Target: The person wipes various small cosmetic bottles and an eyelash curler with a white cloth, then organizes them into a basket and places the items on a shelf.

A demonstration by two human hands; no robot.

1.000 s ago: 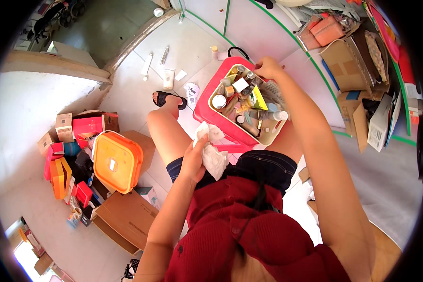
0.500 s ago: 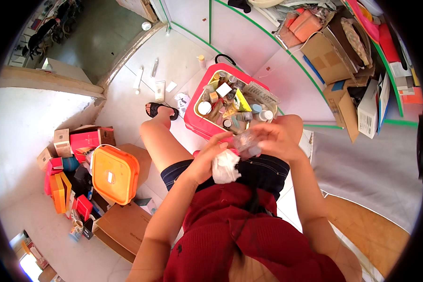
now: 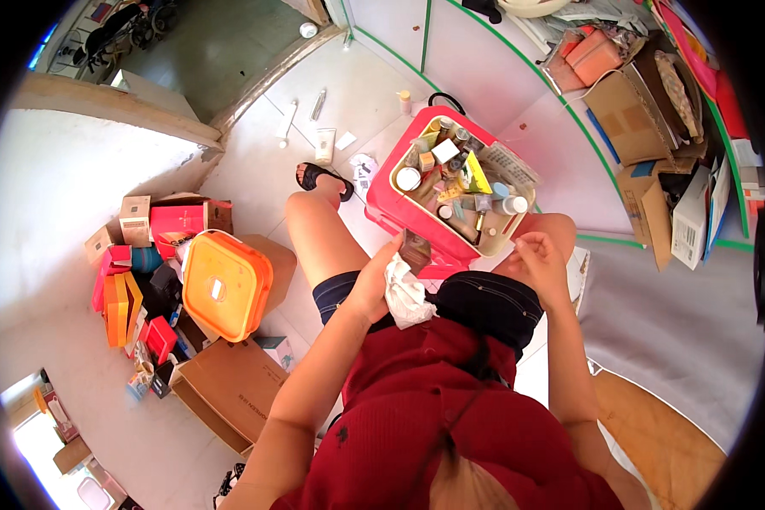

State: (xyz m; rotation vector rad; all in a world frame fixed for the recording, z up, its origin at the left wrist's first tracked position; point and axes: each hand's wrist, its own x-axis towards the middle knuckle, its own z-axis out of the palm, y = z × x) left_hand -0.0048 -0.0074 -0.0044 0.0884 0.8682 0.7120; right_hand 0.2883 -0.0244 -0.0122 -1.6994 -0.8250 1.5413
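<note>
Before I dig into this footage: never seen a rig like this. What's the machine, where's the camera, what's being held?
There's no machine: a person works with bare hands. The view comes from the left of two fisheye cameras worn on the head, looking down, so straight edges bend toward the rim.

The left hand holds crumpled white tissue and a see-through brownish item, too unclear to name. The right hand is loosely curled near the pink box; I can't make out anything in it.

That box is full of small bottles, jars and tubes. On the tiled floor beyond lie a white tube and other small items. An orange lid is at left.
</note>
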